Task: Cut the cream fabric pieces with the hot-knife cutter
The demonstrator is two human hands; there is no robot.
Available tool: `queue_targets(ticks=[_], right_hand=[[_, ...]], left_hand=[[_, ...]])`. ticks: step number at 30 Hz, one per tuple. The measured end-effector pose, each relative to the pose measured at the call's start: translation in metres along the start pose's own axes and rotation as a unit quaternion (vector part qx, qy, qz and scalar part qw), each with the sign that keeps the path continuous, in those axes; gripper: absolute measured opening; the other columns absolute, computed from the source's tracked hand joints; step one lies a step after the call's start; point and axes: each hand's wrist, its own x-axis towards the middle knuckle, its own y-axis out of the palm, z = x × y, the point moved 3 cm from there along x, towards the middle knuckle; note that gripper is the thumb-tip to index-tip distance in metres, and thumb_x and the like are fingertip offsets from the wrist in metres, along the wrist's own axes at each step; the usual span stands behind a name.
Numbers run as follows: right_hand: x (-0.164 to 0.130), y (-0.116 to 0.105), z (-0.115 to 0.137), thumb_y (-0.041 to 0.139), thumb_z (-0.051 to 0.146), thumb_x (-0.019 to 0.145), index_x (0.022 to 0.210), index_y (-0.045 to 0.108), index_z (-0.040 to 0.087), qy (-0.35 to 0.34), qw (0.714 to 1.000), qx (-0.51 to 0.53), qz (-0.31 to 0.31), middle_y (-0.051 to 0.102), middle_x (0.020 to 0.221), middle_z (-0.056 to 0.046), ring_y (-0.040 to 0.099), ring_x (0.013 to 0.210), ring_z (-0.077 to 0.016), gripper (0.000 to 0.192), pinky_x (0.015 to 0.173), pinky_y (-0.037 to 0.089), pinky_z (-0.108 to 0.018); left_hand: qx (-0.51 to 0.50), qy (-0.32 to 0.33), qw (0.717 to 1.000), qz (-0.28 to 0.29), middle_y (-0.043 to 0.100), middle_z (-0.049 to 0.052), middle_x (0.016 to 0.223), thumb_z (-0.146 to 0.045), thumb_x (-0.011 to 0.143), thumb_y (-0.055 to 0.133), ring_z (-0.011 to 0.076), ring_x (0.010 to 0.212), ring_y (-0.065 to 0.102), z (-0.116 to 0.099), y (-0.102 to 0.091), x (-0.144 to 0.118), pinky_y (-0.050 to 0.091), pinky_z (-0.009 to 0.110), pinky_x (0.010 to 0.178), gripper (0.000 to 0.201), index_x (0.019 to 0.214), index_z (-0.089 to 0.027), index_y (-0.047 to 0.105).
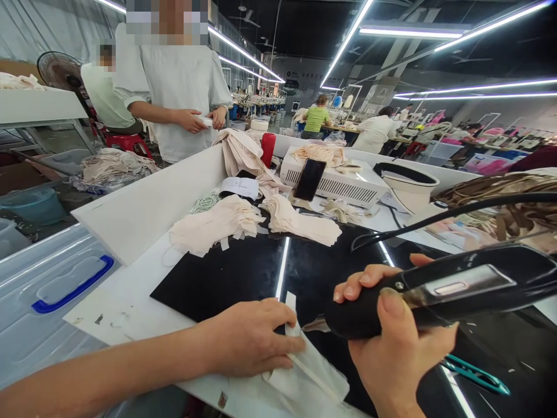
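Observation:
My left hand (pixel 255 339) lies flat on a pale fabric piece (pixel 313 371) at the near edge of the black glossy work surface (pixel 243 273), pinning it down. My right hand (pixel 391 342) grips a black handheld tool (pixel 439 290) with a cord running off to the right; the tool's tip sits just above the fabric strip next to my left fingers. Stacks of beige fabric pieces (pixel 217 223) lie farther back on the surface.
A phone (pixel 308 179) leans on a white machine (pixel 343 186). Teal snips (pixel 476 374) lie at the right. A white partition wall (pixel 152 203) and a plastic bin lid with a blue handle (pixel 72 287) stand left. A person in white (pixel 178 98) stands beyond.

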Motion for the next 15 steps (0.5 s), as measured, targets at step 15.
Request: queue_targets(ticks=[15], right_hand=[[-0.001, 0.0031, -0.0097, 0.087, 0.025, 0.073, 0.123, 0.059, 0.03, 0.035, 0.999, -0.006, -0.028, 0.067, 0.076, 0.006, 0.062, 0.058, -0.0162, 0.057, 0.052, 0.059, -0.033]], left_hand=[[0.013, -0.004, 1.0, -0.001, 0.063, 0.01, 0.133, -0.047, 0.109, 0.053, 0.0225, 0.115, 0.065, -0.0003, 0.005, 0.0017, 0.058, 0.035, 0.101, 0.033, 0.128, -0.027, 0.069]])
